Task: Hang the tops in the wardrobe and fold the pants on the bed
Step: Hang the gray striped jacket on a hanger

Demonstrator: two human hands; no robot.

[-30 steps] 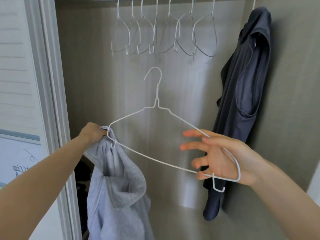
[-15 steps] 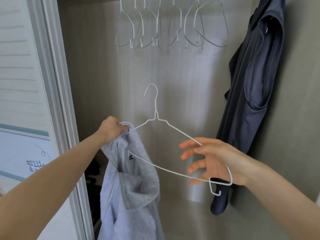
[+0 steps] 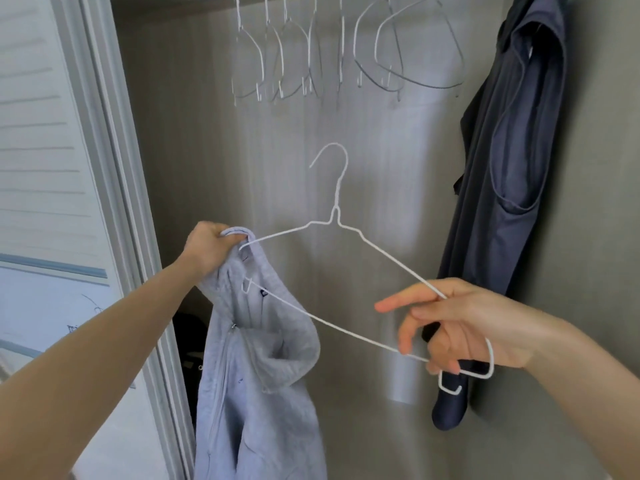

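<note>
A white wire hanger [image 3: 341, 221] is held in front of the open wardrobe, its hook pointing up. My right hand [image 3: 453, 327] holds the hanger's right end, lower fingers curled round the bottom wire, index finger stretched left. My left hand [image 3: 207, 249] grips the collar of a light grey zip hoodie [image 3: 263, 368] together with the hanger's left end, which sits inside the collar. The hoodie hangs down from that hand, its hood drooping open.
Several bare wire hangers [image 3: 343, 53] hang in a row along the top of the wardrobe. A dark blue sleeveless top [image 3: 502, 161] hangs at the right against the side wall. The wardrobe's door frame [image 3: 114, 174] runs down the left, with dark items low behind it.
The hanger's left end has gone further into the hoodie's collar. My right hand has curled its fingers round the bottom wire. Both hands and the hoodie sit slightly higher and to the right.
</note>
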